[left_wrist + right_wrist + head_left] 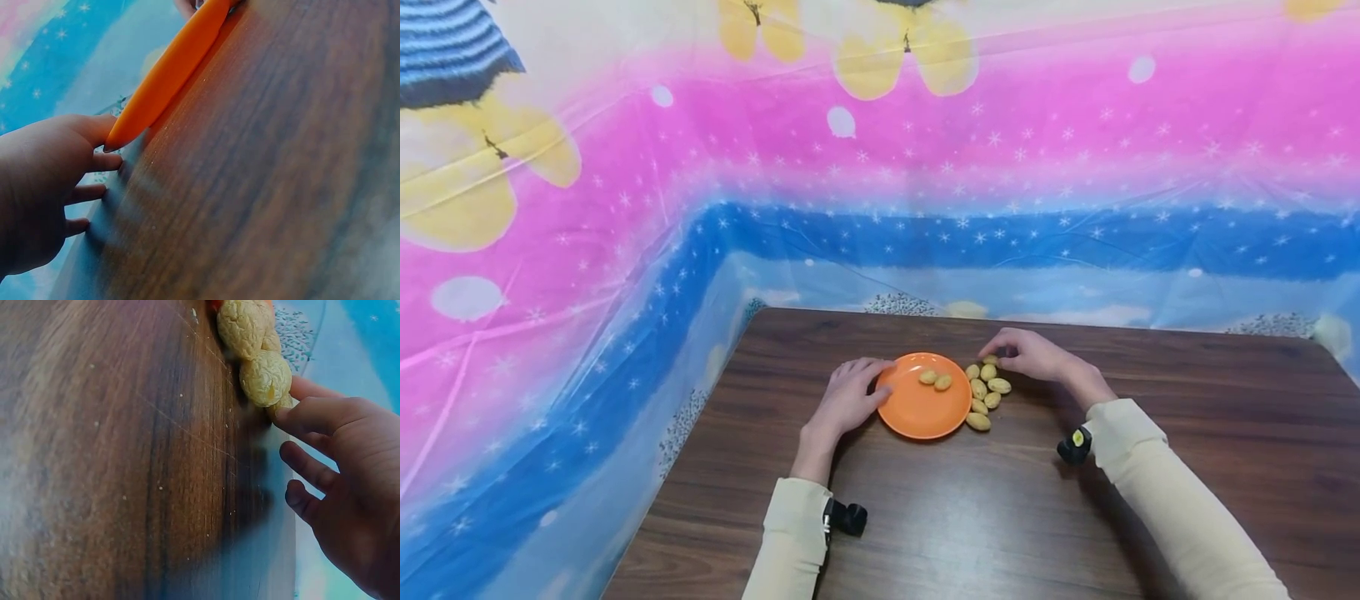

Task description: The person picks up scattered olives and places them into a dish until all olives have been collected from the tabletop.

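An orange plate [925,417] lies on the table with two yellow, wrinkled, walnut-like nuts [942,382] on it. My left hand [848,396] rests against the plate's left rim, its thumb touching the edge. In the left wrist view the other fingers [87,194] spread out straight below the rim. Several more of these nuts [978,389] sit in a cluster along the plate's right side. At the far end of that cluster my right hand [1033,354] pinches one nut [281,409] between thumb and forefinger; the fingers partly hide it.
The dark wood-grain table [985,517] ends just beyond the plate and the nuts. Behind it hangs a pink and blue printed cloth [962,183], which also runs along the left side. A small black camera is strapped to each wrist.
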Demonstrator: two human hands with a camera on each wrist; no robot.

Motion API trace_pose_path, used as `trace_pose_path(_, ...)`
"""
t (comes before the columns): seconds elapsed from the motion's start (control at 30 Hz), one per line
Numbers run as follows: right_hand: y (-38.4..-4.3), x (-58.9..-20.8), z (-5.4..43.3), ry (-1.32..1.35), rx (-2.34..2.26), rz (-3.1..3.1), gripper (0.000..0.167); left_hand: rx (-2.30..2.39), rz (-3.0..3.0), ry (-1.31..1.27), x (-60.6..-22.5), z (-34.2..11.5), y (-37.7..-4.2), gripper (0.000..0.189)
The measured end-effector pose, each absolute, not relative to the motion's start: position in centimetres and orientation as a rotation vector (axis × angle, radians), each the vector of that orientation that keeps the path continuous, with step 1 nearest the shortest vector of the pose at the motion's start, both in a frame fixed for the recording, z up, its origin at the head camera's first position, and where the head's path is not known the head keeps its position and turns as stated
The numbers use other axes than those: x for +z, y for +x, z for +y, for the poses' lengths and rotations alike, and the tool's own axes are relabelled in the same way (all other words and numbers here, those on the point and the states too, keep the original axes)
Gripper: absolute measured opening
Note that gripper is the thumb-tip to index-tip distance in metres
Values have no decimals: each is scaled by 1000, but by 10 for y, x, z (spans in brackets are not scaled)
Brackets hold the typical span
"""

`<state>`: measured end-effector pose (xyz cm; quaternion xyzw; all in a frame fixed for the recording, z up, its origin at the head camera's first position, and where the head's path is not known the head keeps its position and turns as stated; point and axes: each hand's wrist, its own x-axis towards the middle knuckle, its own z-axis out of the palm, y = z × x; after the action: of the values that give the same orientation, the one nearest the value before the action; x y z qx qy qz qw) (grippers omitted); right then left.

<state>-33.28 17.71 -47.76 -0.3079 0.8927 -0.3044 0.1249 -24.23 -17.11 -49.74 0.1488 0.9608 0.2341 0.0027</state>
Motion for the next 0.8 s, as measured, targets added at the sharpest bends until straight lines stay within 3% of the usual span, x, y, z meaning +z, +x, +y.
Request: trace_pose_path(0.8,-325,-466,175,-982,-869,2701,27,735,3012,465,-496,-171,-241,46)
